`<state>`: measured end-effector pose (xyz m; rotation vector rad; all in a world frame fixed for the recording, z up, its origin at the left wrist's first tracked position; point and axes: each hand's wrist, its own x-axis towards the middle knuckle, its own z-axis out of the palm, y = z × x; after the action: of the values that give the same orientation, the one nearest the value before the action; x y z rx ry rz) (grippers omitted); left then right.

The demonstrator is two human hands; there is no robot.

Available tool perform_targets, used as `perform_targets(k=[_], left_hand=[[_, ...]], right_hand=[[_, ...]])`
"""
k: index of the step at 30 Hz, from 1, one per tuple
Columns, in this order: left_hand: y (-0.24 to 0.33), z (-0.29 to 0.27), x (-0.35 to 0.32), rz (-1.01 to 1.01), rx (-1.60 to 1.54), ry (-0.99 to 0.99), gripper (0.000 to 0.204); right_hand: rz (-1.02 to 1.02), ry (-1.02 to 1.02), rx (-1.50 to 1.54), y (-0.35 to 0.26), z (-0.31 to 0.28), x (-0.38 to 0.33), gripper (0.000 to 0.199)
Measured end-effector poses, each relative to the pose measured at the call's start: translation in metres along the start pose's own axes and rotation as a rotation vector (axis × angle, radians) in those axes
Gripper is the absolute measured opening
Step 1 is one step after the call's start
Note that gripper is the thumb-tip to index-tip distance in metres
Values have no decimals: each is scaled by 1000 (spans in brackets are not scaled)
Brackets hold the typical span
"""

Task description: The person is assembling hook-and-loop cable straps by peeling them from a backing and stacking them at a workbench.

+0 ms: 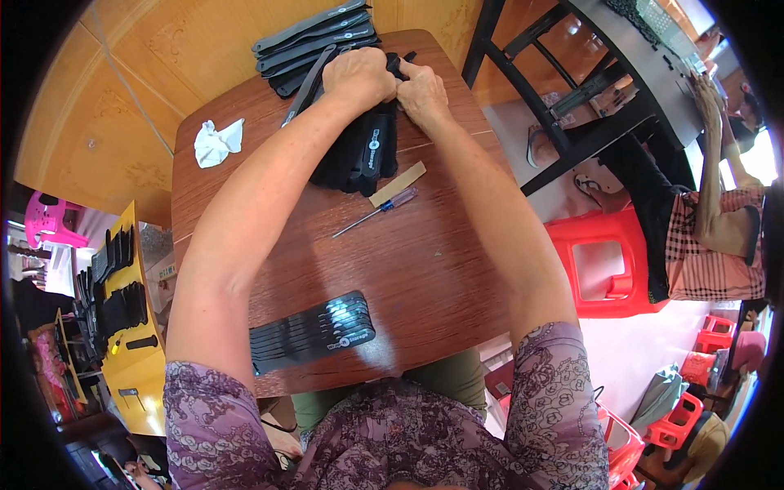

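Observation:
At the far side of the wooden table, my left hand is closed over the end of a bundle of long, flat black pieces with white print. My right hand is closed beside it, its thumb and fingers pinching black material at the same end. The bundle fans out toward me below both hands; what lies under the fingers is hidden. Just nearer lie a tan strip and a screwdriver with a clear and blue handle. A neat row of overlapping black pieces rests near the front left edge.
More grey-black pieces are stacked at the far edge against the wooden panel. A crumpled white tissue lies at the left of the table. A co-worker sits on the right by a dark table, near a red stool.

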<state>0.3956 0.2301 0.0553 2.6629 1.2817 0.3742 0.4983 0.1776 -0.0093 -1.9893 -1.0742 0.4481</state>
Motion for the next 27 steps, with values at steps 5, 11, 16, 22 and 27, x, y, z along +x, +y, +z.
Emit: perform_targets(k=[5,11,16,22,27], left_hand=[[-2,-2,12,187,95,5,25],[-29,13,16,149,-155,96,21],[-35,18,4,118,-348,207,18],[1,30,3,228,125,364,17],[-4,17,20,244,133,112,19]], right_hand=[[-41,43,-15,1,4,-1,56],[-21,144,-89,-4,13,-10,67],[-45,72,-58,-10,9,-14,61],[-73,8,44,11,10,-3,54],[-59,21,27,5,12,-6,51]])
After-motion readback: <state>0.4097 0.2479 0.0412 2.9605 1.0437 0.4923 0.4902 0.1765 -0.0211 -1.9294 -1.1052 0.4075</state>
